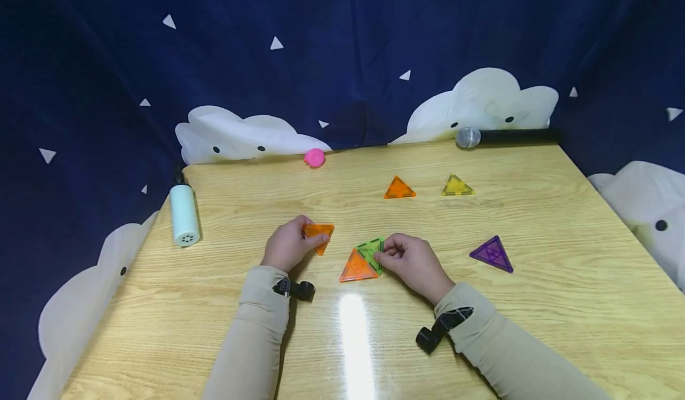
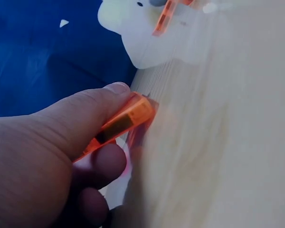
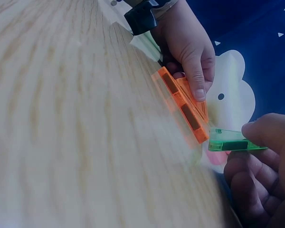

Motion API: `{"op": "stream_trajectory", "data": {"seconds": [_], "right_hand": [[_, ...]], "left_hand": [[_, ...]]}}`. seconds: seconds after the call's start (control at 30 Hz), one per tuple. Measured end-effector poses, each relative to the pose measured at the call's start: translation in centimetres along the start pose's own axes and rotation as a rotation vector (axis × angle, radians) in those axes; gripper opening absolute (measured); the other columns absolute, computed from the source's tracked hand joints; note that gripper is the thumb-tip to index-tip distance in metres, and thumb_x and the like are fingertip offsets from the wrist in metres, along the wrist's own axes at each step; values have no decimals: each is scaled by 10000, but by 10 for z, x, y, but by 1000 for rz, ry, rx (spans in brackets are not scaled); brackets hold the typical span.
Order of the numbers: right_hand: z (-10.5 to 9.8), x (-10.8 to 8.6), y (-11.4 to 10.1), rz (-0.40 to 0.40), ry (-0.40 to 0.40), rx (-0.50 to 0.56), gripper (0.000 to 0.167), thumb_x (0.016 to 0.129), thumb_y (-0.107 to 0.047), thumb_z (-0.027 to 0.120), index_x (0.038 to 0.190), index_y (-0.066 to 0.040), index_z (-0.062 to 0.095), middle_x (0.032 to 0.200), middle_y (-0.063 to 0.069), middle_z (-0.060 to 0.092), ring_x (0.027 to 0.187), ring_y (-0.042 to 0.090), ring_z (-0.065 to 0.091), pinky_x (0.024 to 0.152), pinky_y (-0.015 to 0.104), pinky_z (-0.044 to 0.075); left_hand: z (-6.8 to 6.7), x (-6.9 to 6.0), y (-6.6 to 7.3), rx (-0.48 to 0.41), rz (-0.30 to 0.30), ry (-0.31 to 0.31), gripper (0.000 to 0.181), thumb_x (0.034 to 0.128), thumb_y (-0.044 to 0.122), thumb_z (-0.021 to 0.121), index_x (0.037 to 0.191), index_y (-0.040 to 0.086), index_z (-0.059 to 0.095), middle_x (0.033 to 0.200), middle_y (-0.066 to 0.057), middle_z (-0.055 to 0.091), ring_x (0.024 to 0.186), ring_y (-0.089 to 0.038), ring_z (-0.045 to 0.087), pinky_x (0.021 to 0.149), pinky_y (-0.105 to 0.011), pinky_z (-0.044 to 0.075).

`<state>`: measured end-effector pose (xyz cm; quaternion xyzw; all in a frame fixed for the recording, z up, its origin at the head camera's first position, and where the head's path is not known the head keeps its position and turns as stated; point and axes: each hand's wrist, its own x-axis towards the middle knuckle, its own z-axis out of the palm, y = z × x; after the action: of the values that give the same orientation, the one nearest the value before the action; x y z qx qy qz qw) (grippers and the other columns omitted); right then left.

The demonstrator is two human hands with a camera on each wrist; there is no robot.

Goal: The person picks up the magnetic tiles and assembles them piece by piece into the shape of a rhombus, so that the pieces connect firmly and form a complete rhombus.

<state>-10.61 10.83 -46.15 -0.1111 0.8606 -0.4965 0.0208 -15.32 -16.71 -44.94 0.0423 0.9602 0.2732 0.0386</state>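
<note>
Left hand (image 1: 286, 244) pinching the held orange triangle (image 1: 320, 232), thumb over the top face, fingers curled under; the piece sticks out past the fingertips toward the person's right, one corner pointing back to the person, tilted against the tabletop in the left wrist view. Right hand (image 1: 420, 263) also grasping: thumb and fingers pinch the green triangle (image 1: 370, 250) by its right side, the piece extending left from the fingertips. Green piece's slanted edge runs along the right edge of the middle orange triangle (image 1: 357, 267), which sits on the table (image 1: 160, 305) between the hands, no fingers on it; right wrist view puts the green one right at its corner, can't tell if they actually touch. Held orange triangle is up and left of that pair, apart from it. Further out: purple triangle (image 1: 492, 254) to the right of the right hand, far orange triangle (image 1: 399, 189) and yellow triangle (image 1: 456, 186) side by side beyond both hands. Back edge: pink round item (image 1: 316, 158) left of centre, microphone (image 1: 508, 137) lying at right. Pale blue bottle (image 1: 184, 213) at left edge. Dark blue cloth (image 1: 321, 31) with white clouds behind.
</note>
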Motion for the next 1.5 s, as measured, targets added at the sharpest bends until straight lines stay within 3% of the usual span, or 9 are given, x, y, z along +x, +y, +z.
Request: {"op": "stream_trajectory", "data": {"seconds": [0.33, 1.0, 1.5], "right_hand": [[0, 0, -1, -4, 0, -8, 126, 883, -205, 783, 895, -122, 688, 793, -44, 675, 705, 122, 605, 676, 284, 507], [0, 0, -1, -8, -2, -12, 126, 889, -212, 779, 899, -126, 687, 797, -46, 678, 701, 117, 606, 676, 284, 507], [0, 0, -1, -10, -11, -2, 128, 892, -218, 777, 897, -130, 683, 792, -45, 670, 690, 129, 586, 660, 276, 493]], "left_hand": [[2, -4, 5, -18, -2, 1, 380, 880, 420, 766, 1084, 130, 628, 762, -6, 596, 638, -181, 519, 579, -309, 390], [8, -14, 14, -36, 74, -19, 343, 883, 372, 774, 1067, 125, 623, 723, 15, 586, 613, -155, 514, 559, -303, 400], [10, -20, 17, -44, 81, -22, 315, 871, 369, 787, 1022, 146, 623, 694, 34, 584, 580, -142, 504, 546, -294, 394]]}}
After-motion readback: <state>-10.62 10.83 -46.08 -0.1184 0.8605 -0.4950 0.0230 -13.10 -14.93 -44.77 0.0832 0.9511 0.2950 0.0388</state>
